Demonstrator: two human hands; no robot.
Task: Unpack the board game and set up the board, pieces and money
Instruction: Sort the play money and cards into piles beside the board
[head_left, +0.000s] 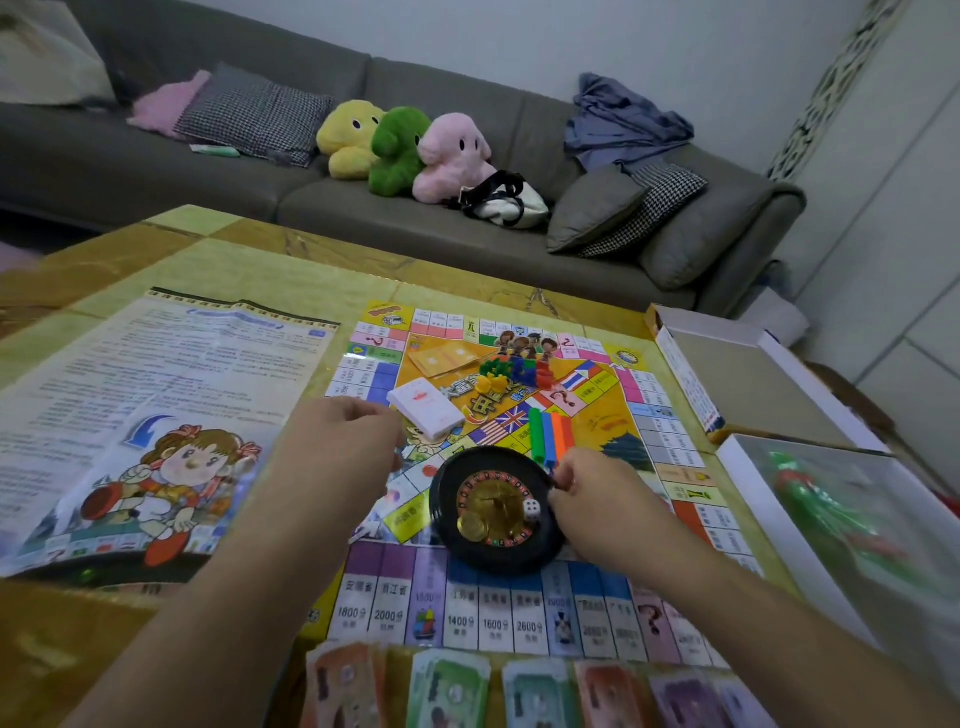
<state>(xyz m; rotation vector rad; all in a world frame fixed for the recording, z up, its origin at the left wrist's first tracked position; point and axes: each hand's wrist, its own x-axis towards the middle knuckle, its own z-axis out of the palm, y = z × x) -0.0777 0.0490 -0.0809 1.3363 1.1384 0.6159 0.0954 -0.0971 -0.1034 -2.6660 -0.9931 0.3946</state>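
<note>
A: What lies on the counter (270, 260)?
B: The game board (597, 431) lies flat, a rules sheet (171, 374) to its left, box halves (748, 374) to its right, money stacks (540, 691) along the near edge.
A: And the hands?
B: The right hand (597, 506) has its grip curled on the black roulette wheel's (493, 506) rim. The left hand (343, 441) hovers beside the white card deck (426, 408), fingers curled; whether it holds anything, I cannot tell.

— What stands behind the table (270, 270)?
— A grey sofa (467, 228) along a pale wall (623, 41), with checked cushions, three plush toys (400, 148) side by side, crumpled blue clothing (623, 122) and a bag (506, 202).
— The light?
— Dim, even.
</note>
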